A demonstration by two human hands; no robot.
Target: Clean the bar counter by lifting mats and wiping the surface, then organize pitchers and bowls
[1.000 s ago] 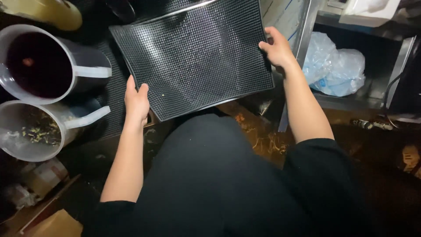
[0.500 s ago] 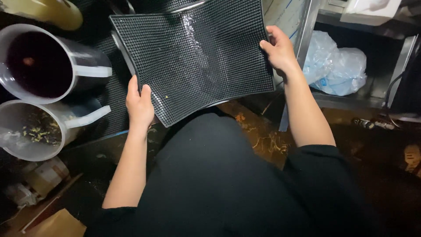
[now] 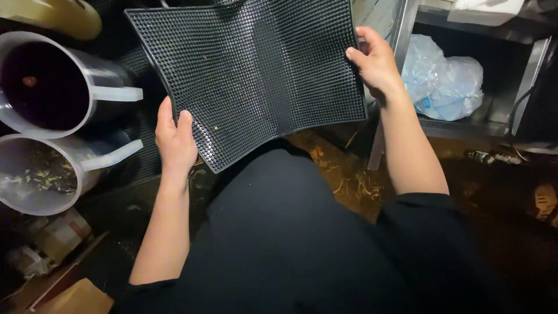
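A: What's in hand here?

B: A black rubber mat (image 3: 250,75), studded all over, held up in front of the person's lap. The left hand (image 3: 174,139) grips its lower left edge, fingers curled up over the rim. The right hand (image 3: 375,58) clasps the right edge near the top, thumb on the studded face.

A: Flat or bent?

B: Bent — it sags along the middle, so the bottom edge curves between the two hands. It touches nothing else that I can see; it hangs clear of the floor and the jugs.

A: Jugs?

B: Two clear plastic ones on the left, just beside the mat. The upper jug (image 3: 49,81) holds a dark liquid. The lower jug (image 3: 43,174) has wet scraps stuck to its inside.

A: How far along would you judge the work?

B: I'd say the mat is lifted and out of its place, but not yet clean — a few small yellow specks (image 3: 216,127) sit on the studs near the left hand. Whether it has been rinsed I can't tell; it does not look wet. Another dark mat (image 3: 139,58) seems to lie behind it, mostly hidden.

A: And around?

B: Scraps on the brown floor (image 3: 343,180), a metal shelf (image 3: 494,35) on the right with a bluish plastic bag (image 3: 444,78) under it.
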